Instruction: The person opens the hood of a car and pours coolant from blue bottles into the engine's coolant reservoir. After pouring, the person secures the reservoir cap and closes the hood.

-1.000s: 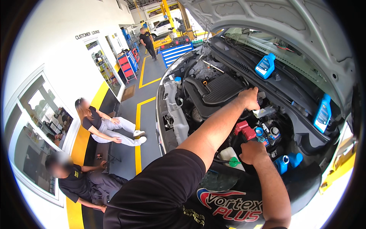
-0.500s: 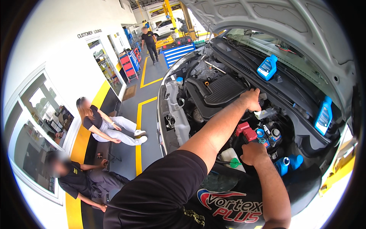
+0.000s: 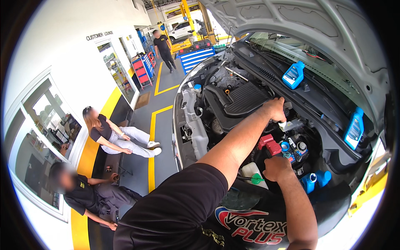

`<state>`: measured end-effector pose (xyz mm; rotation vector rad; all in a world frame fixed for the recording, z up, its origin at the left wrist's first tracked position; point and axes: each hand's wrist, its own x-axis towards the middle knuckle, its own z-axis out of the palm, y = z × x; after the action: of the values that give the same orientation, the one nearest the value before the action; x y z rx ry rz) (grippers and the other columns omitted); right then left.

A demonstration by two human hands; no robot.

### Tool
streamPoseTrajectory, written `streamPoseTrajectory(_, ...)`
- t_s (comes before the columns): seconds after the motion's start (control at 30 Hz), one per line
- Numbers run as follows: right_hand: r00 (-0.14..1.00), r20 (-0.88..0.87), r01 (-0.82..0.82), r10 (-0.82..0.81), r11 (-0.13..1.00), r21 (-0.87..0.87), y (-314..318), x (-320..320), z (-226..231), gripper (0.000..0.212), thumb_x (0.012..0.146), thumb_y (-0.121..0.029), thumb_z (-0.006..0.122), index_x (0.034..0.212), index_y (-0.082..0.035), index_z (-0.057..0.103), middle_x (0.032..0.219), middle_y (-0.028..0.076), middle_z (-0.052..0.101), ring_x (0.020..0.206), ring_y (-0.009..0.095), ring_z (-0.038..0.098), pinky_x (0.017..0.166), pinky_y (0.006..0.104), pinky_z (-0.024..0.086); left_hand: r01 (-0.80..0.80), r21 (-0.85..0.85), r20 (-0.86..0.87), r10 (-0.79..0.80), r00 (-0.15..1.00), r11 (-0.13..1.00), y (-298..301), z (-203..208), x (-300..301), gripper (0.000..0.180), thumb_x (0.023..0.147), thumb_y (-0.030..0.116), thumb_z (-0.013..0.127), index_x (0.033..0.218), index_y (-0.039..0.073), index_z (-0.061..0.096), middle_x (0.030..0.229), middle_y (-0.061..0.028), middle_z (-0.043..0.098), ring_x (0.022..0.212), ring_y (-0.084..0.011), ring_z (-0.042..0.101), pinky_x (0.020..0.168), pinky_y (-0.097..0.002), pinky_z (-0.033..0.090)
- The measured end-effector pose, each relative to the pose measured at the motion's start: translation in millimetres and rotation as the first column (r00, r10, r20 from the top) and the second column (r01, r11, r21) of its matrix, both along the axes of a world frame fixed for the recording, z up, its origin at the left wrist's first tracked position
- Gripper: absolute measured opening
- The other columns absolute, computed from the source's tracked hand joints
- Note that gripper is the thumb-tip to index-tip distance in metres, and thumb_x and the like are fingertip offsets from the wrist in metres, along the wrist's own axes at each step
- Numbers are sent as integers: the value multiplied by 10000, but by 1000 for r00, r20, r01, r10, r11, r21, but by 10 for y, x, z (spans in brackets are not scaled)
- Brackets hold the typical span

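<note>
My left arm reaches across the engine bay. My left hand (image 3: pixel 275 109) is closed beside the rear right corner of the black engine cover (image 3: pixel 248 96). A small white part shows just under its fingers; what they grip is hidden. Nearer to me, my right hand (image 3: pixel 277 167) is closed in a fist-like shape by the battery. Its fingertips are turned away, so anything in them cannot be made out. Just beyond it sits a red terminal cover (image 3: pixel 270 145), with a blue round cap (image 3: pixel 285 146) alongside. A white reservoir with a green cap (image 3: pixel 256 178) stands left of that hand.
Blue oil bottles stand on the cowl (image 3: pixel 293 75) and farther right (image 3: pixel 353 128); two more blue containers (image 3: pixel 308 182) sit near the fender cover (image 3: pixel 250 225). The raised hood (image 3: pixel 308 18) hangs above. Two people sit by the left wall; another person (image 3: pixel 163 48) walks near a blue tool cabinet (image 3: pixel 197 59).
The walking person has stepped slightly. The view has shifted a little; both my hands stay in nearly the same places.
</note>
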<state>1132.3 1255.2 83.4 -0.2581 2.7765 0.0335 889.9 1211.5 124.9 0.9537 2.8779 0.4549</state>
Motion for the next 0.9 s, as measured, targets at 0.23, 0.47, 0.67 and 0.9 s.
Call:
streamPoseTrajectory(0.23,1000,14,16,-16,1000,8,59,-16,-63,373,939,-349,725,1200,-89,783,1173,182,800,1147,362,765,986,507,609,-18,30,-29,19,999,999,44,126,249,1064,705,473,943,1532,12,457,1567,-210,572,1465,-373,562,1216,-505,464)
streamPoseTrajectory(0.47,1000,12,1,-1,1000,10,14,-39,-57,387,940,-362,728,1206,-85,775,1171,185,799,1149,366,763,989,509,608,62,-119,-263,-92,960,991,238,-56,190,980,701,438,943,1486,27,522,1485,-178,628,1402,-351,604,1182,-551,474)
streamPoseTrajectory(0.67,1000,1,10,-10,1000,-3,37,7,-25,397,942,-373,731,1212,-84,772,1164,189,800,1152,363,763,994,507,605,31,-32,-155,-36,987,999,150,29,247,857,721,332,910,1437,32,547,1470,-183,634,1382,-360,617,1154,-494,514)
streamPoseTrajectory(0.9,1000,0,10,-10,1000,-7,45,-16,-79,402,961,-385,718,1233,-93,768,1189,189,797,1156,377,761,984,519,607,-15,-25,-98,13,995,1000,95,-43,86,846,698,316,911,1418,31,570,1442,-206,668,1351,-376,662,1116,-509,554)
